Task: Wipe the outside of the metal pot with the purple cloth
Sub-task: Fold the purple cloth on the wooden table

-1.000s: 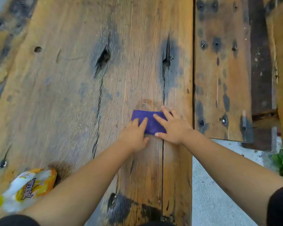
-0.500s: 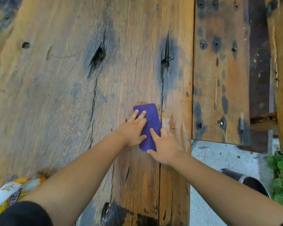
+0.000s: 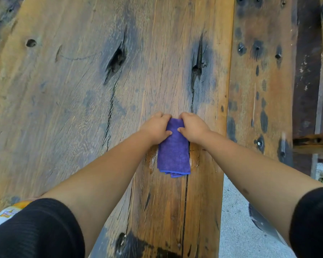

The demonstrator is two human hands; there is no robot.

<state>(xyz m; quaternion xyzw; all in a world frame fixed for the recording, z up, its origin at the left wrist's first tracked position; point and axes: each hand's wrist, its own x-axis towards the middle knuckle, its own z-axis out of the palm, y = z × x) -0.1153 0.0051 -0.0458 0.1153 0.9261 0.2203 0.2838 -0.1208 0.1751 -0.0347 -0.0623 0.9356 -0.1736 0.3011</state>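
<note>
The purple cloth (image 3: 173, 151) lies folded into a narrow strip on the wooden table (image 3: 73, 99), its long side pointing toward me. My left hand (image 3: 157, 128) grips the far left corner of the cloth, fingers curled over its far edge and thumb on top. My right hand (image 3: 191, 127) grips the far right corner the same way. A small part of the metal pot (image 3: 261, 220) shows on the ground at the lower right, mostly hidden behind my right arm.
A yellow and white snack bag (image 3: 9, 213) lies at the table's near left, partly under my left sleeve. The table's right edge drops to grey concrete ground (image 3: 235, 229). A second stained plank surface (image 3: 259, 81) stands to the right.
The cloth went from lying sideways to lying lengthwise toward me. Both hands moved from flat on the cloth to curled around its far end.
</note>
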